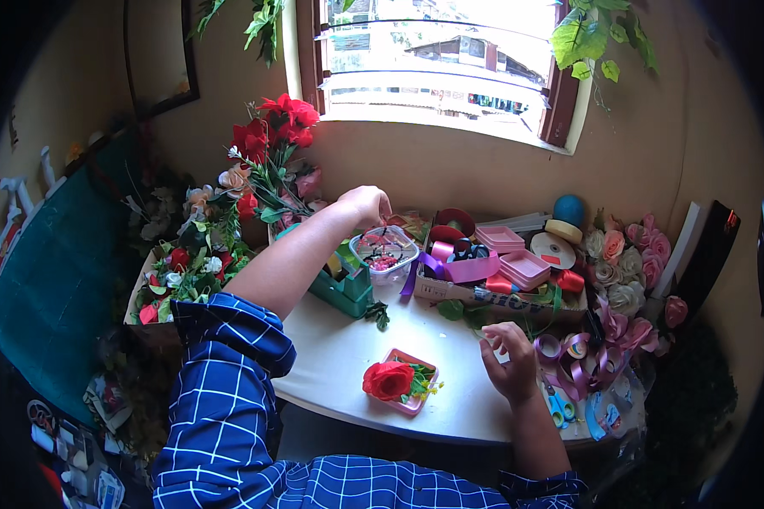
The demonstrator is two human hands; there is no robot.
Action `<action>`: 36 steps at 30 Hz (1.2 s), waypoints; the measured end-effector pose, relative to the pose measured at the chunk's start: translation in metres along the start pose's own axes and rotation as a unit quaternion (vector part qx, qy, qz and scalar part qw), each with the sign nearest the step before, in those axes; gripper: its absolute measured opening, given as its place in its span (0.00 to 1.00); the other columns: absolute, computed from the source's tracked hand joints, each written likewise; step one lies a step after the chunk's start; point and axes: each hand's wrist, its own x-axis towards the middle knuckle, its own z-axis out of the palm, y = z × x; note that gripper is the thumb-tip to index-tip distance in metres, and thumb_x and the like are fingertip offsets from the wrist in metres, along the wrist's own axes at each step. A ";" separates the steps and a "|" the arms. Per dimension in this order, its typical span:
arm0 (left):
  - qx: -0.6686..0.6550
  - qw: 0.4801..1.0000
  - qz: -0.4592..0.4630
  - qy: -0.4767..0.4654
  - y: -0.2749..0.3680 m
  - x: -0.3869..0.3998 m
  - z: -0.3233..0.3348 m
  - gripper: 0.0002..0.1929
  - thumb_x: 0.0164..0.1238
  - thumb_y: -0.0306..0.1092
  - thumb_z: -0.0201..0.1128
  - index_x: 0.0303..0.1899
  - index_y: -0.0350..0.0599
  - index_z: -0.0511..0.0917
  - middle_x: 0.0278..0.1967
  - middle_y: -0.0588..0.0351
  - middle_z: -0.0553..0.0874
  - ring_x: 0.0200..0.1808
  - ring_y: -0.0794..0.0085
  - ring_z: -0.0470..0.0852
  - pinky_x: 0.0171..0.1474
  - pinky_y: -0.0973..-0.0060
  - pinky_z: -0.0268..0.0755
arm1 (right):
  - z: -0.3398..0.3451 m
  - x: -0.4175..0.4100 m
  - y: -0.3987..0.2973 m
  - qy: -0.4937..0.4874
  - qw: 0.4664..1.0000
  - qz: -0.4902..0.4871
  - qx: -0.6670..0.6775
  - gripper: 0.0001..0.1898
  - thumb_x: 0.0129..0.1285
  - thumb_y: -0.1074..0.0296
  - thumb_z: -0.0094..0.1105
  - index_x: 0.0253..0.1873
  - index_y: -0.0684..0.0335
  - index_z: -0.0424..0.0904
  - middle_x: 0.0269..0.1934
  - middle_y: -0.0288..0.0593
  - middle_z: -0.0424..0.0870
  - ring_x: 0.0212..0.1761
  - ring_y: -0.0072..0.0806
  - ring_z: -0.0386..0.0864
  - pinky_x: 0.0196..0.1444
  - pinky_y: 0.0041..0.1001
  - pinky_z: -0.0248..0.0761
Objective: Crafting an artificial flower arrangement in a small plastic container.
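Observation:
My left hand (370,202) reaches across the table, its fingers pointing down into a clear plastic container (391,275). Red and dark beaded strands (384,253) fill the container, and some red ones meet my fingertips. Whether the fingers grip them is too small to tell. My right hand (512,362) hovers at the table's right side with nothing in it, fingers curled and apart. Between my arms, a red artificial rose (388,380) with green leaves and small yellow blooms lies across a pink plastic tray (411,408).
A green tape dispenser (350,299) stands under my left forearm. Behind, a cardboard box (445,291) holds ribbon spools and pink trays. Purple ribbon rolls (573,366) and blue-handled scissors (560,407) lie right. Artificial flowers fill a box (137,280) at left.

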 end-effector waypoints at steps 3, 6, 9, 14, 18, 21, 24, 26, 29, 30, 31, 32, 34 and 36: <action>-0.060 0.997 0.050 0.025 0.004 -0.005 -0.011 0.13 0.53 0.31 0.75 0.43 0.46 0.88 0.42 0.56 0.91 0.43 0.71 0.89 0.48 0.72 0.81 | -0.001 0.000 0.000 0.003 1.000 -0.002 -0.002 0.11 0.57 0.76 0.65 0.46 0.62 0.81 0.36 0.43 0.82 0.28 0.29 0.79 0.28 0.26 0.72; -0.253 0.965 0.073 0.004 0.032 -0.032 -0.023 0.10 0.59 0.23 0.72 0.42 0.36 0.86 0.40 0.51 0.91 0.43 0.73 0.89 0.50 0.76 0.81 | 0.004 0.000 0.004 0.011 0.999 0.010 0.028 0.12 0.58 0.77 0.65 0.47 0.62 0.80 0.37 0.43 0.83 0.29 0.27 0.79 0.27 0.24 0.71; -0.390 0.912 0.119 -0.054 0.083 -0.067 -0.024 0.10 0.61 0.23 0.72 0.43 0.34 0.85 0.40 0.51 0.90 0.43 0.73 0.88 0.50 0.77 0.81 | 0.004 -0.002 0.005 0.018 0.984 0.103 0.142 0.16 0.62 0.75 0.66 0.54 0.63 0.78 0.46 0.42 0.84 0.38 0.23 0.81 0.34 0.22 0.75; -0.463 0.846 0.213 -0.158 0.142 -0.137 -0.005 0.08 0.63 0.21 0.70 0.43 0.35 0.84 0.41 0.53 0.90 0.43 0.76 0.88 0.50 0.79 0.81 | -0.003 0.008 -0.035 -0.039 0.896 0.176 0.406 0.27 0.64 0.75 0.68 0.66 0.65 0.69 0.53 0.45 0.82 0.46 0.21 0.81 0.44 0.22 0.79; -0.367 0.907 0.198 -0.059 0.141 -0.187 -0.004 0.07 0.64 0.23 0.70 0.42 0.35 0.83 0.38 0.54 0.89 0.42 0.75 0.89 0.49 0.77 0.83 | 0.000 0.011 -0.057 -0.060 0.905 0.180 0.382 0.20 0.64 0.77 0.68 0.59 0.66 0.73 0.42 0.43 0.85 0.38 0.20 0.84 0.39 0.19 0.79; -0.386 0.906 0.166 -0.055 0.127 -0.208 0.005 0.08 0.65 0.23 0.69 0.43 0.34 0.82 0.38 0.53 0.88 0.42 0.75 0.89 0.49 0.77 0.83 | 0.003 0.015 -0.060 -0.048 0.892 0.184 0.411 0.13 0.65 0.77 0.67 0.51 0.67 0.75 0.36 0.41 0.85 0.36 0.21 0.85 0.38 0.19 0.79; -0.456 0.882 0.099 -0.068 0.114 -0.222 0.029 0.08 0.66 0.23 0.68 0.44 0.30 0.82 0.39 0.52 0.88 0.42 0.75 0.88 0.50 0.77 0.81 | 0.006 0.018 -0.055 -0.171 0.878 0.233 0.382 0.08 0.64 0.73 0.69 0.42 0.69 0.79 0.33 0.39 0.84 0.34 0.20 0.84 0.38 0.19 0.78; -0.454 0.884 0.095 -0.057 0.108 -0.225 0.042 0.08 0.66 0.23 0.68 0.44 0.30 0.82 0.39 0.52 0.88 0.42 0.75 0.88 0.50 0.76 0.81 | 0.014 0.021 -0.050 -0.209 0.882 0.234 0.353 0.08 0.63 0.72 0.70 0.42 0.69 0.79 0.33 0.39 0.85 0.33 0.20 0.83 0.37 0.20 0.78; -0.452 0.888 0.066 -0.043 0.104 -0.227 0.053 0.08 0.66 0.23 0.68 0.44 0.30 0.82 0.39 0.51 0.89 0.42 0.75 0.88 0.50 0.76 0.81 | 0.026 0.023 -0.042 -0.253 0.894 0.218 0.299 0.09 0.62 0.70 0.71 0.40 0.68 0.81 0.32 0.39 0.86 0.31 0.19 0.82 0.35 0.21 0.76; -0.454 0.888 0.062 -0.036 0.101 -0.226 0.057 0.08 0.66 0.24 0.68 0.44 0.30 0.83 0.39 0.51 0.89 0.42 0.75 0.88 0.50 0.76 0.81 | 0.029 0.025 -0.039 -0.272 0.893 0.208 0.293 0.09 0.62 0.70 0.71 0.40 0.68 0.81 0.32 0.39 0.86 0.32 0.18 0.82 0.35 0.20 0.75; -0.455 0.888 0.059 -0.029 0.100 -0.227 0.059 0.09 0.67 0.25 0.68 0.44 0.31 0.83 0.39 0.51 0.89 0.42 0.75 0.88 0.50 0.76 0.81 | 0.031 0.027 -0.038 -0.291 0.891 0.197 0.286 0.09 0.62 0.71 0.71 0.41 0.68 0.80 0.31 0.39 0.85 0.32 0.17 0.82 0.35 0.19 0.74; -0.454 0.888 0.059 -0.031 0.099 -0.227 0.060 0.09 0.67 0.25 0.68 0.44 0.31 0.83 0.39 0.51 0.89 0.42 0.75 0.88 0.50 0.76 0.81 | 0.032 0.029 -0.040 -0.283 0.901 0.197 0.264 0.08 0.62 0.71 0.71 0.40 0.68 0.81 0.31 0.38 0.86 0.32 0.17 0.82 0.34 0.18 0.73; -0.412 0.910 0.034 -0.038 0.097 -0.227 0.060 0.09 0.67 0.27 0.68 0.44 0.33 0.84 0.38 0.52 0.89 0.42 0.75 0.88 0.50 0.76 0.81 | 0.037 0.027 -0.037 -0.277 0.901 0.205 0.263 0.08 0.62 0.71 0.70 0.40 0.68 0.82 0.31 0.39 0.86 0.31 0.17 0.82 0.34 0.20 0.75; -0.417 0.907 0.033 -0.041 0.095 -0.225 0.064 0.09 0.67 0.28 0.69 0.44 0.33 0.84 0.38 0.52 0.89 0.42 0.75 0.88 0.50 0.75 0.81 | 0.040 0.025 -0.034 -0.271 0.902 0.212 0.262 0.08 0.62 0.70 0.70 0.39 0.68 0.83 0.30 0.40 0.87 0.31 0.17 0.81 0.35 0.21 0.76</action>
